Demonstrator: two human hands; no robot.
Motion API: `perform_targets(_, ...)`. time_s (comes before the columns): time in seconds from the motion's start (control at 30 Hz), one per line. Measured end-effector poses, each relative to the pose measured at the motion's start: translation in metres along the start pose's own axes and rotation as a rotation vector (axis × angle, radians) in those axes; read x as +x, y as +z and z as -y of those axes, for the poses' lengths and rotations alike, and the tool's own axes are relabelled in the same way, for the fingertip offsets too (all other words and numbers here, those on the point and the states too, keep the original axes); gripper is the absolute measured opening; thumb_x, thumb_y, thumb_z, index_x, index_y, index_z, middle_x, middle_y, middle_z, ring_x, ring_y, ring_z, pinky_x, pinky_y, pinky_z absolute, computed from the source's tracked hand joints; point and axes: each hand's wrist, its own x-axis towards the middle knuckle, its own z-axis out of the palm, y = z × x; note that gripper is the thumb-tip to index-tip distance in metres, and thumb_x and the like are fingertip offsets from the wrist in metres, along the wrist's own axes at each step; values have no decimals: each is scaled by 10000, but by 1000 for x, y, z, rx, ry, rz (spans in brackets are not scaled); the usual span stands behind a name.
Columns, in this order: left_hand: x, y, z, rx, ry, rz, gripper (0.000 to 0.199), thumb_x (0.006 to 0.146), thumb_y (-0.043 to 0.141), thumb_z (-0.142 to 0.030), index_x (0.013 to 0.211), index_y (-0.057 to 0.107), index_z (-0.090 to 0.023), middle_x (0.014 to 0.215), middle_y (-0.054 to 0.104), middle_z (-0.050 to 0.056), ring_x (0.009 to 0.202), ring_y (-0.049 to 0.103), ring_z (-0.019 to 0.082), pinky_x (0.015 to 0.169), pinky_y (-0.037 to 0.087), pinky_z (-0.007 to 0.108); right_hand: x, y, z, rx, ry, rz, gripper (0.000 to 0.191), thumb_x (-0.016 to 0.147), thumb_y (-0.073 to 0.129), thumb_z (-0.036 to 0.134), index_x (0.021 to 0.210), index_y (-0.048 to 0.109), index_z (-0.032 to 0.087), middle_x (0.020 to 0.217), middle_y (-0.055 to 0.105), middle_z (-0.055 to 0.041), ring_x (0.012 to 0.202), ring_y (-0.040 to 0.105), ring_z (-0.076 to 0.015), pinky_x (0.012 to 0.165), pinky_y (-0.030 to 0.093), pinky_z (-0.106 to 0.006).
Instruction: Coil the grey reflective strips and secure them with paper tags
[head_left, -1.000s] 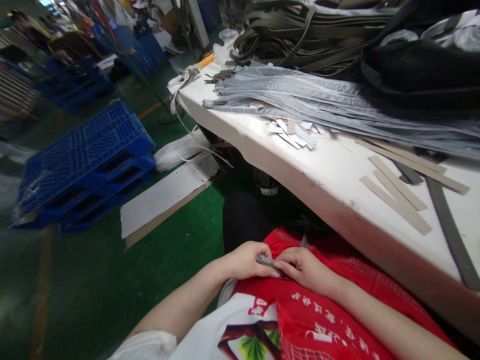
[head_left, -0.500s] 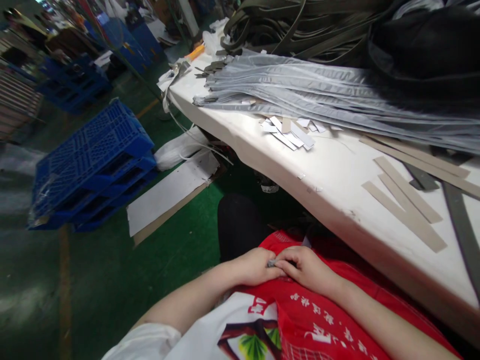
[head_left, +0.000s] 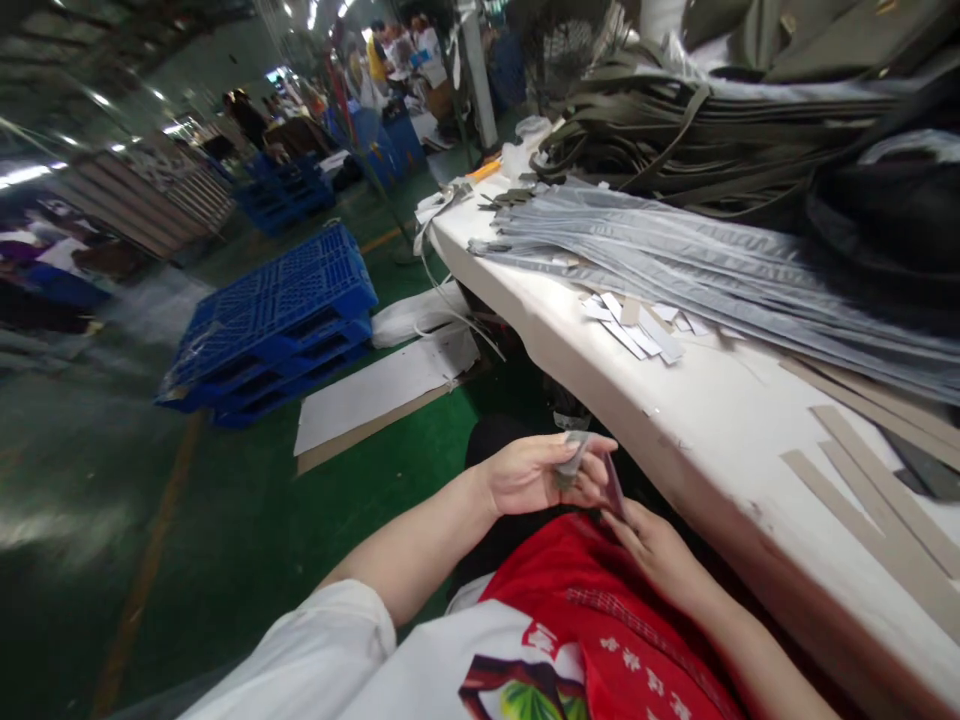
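In front of my red apron (head_left: 570,570), my left hand (head_left: 525,478) is raised with its palm partly up, its fingers curled round a small, crumpled, greyish see-through scrap (head_left: 576,454). Close on its right, my right hand (head_left: 656,545) pinches the lower end of a thin, dark reddish flat piece (head_left: 613,484); its kind cannot be made out. The upper end of that piece lies against the fingertips of my left hand. Both hands are over my lap, beside the edge of the white table (head_left: 570,350).
On the table lie long grey plastic-wrapped strips (head_left: 660,230), dark green webbing (head_left: 735,140), white paper slips (head_left: 637,325), beige card strips (head_left: 870,490) and a black bundle (head_left: 892,230). Blue pallets (head_left: 277,310) and a flat white board (head_left: 382,395) are on the green floor. People stand far back.
My hands, earlier joined low against the apron, have risen and moved slightly apart. The dark reddish flat piece now shows between them. The head view has tilted up, showing more background.
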Motion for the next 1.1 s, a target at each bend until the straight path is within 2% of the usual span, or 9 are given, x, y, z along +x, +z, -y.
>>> perform_targets(0.17,17,7,0,92,373,-83,409,790,607,-165,1198,600,-145,1138,680,127,1112,632,238,1052,386,387,-18,14,56,157,47,170,470,939,410,580,774,620,193,713,647,-35,662,594,-189,640,486,-296)
perform_targets(0.27,17,11,21,562,528,-175,381,815,524,-189,1187,591,-140,1075,693,118,1061,632,244,1019,404,391,-32,1,95,323,46,150,470,916,472,586,746,623,174,568,578,1,543,506,-133,564,421,-250)
perform_targets(0.37,2,23,41,1178,511,-77,271,830,445,-180,999,653,-142,937,681,96,944,617,234,922,434,339,-39,-28,114,473,110,22,449,876,553,580,731,639,164,430,491,37,407,385,-87,446,304,-218)
perform_targets(0.5,-18,41,47,1438,481,-94,332,926,363,-295,856,654,-152,731,598,44,703,554,168,704,415,260,-35,-54,110,534,174,-71,477,815,610,609,634,593,169,360,404,61,324,265,-59,374,199,-211)
perform_targets(0.6,-24,45,46,1398,402,-135,422,965,354,-405,882,679,-148,654,565,10,633,524,133,636,385,229,-31,-61,104,330,153,-100,440,795,642,593,666,609,173,457,497,33,387,392,-88,403,314,-219)
perform_targets(0.7,-25,38,52,1250,270,-81,475,970,363,-475,904,685,-132,586,541,-14,571,501,105,604,381,211,-32,-64,105,-23,16,-239,335,802,680,487,971,674,198,864,694,-62,752,633,-201,682,510,-307)
perform_targets(0.83,-27,31,61,888,113,2,540,918,436,-578,920,672,-92,542,530,-23,431,410,71,472,318,207,-43,-59,112,-216,-226,-206,325,866,537,266,1175,637,280,1270,593,-64,1180,541,-251,1050,399,-406)
perform_targets(1.0,-31,52,48,391,16,238,483,889,519,-515,875,674,-57,502,473,-37,351,302,52,424,316,226,-42,-26,106,-108,-167,-49,287,843,470,202,1089,618,206,1050,663,-67,975,605,-229,898,476,-347)
perform_targets(1.1,-25,66,33,222,230,232,450,879,552,-485,990,661,-62,575,449,-46,439,395,65,604,470,277,-40,9,101,-85,-87,-63,197,895,478,312,823,602,176,789,627,-37,737,575,-188,698,467,-287)
